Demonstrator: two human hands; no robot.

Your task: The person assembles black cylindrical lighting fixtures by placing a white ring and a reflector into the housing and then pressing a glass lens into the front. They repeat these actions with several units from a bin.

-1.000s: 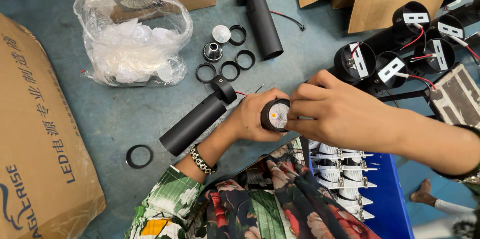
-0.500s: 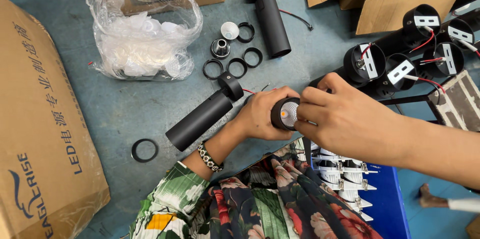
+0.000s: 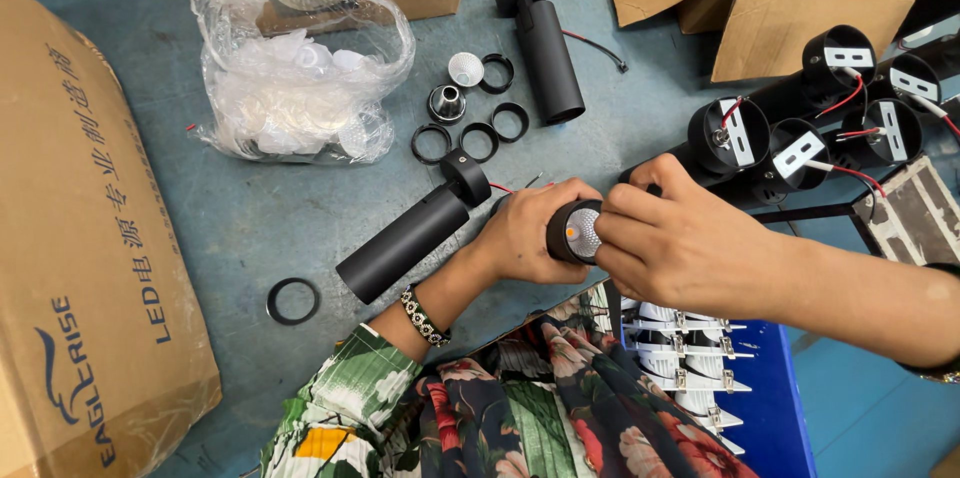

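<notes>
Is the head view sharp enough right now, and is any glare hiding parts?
Head view: evenly lit, soft shadows, hands sharp. The clear plastic bag glints, blurring its contents; the black lamp tube between left hand and right hand shows its glowing face clearly.

A matte black cylindrical metal lamp housing [image 3: 412, 241] lies on the dull blue-grey desk [image 3: 250, 218]. Thin black plastic rings [image 3: 293, 300] are at lower left of centre. At the bottom, a floral fabric sleeve [image 3: 360, 398] shows green, white, red and yellow. A bright blue plastic tray [image 3: 770, 408] fills the lower right, and a plain brown cardboard box [image 3: 80, 268] with blue print stands at left.
</notes>
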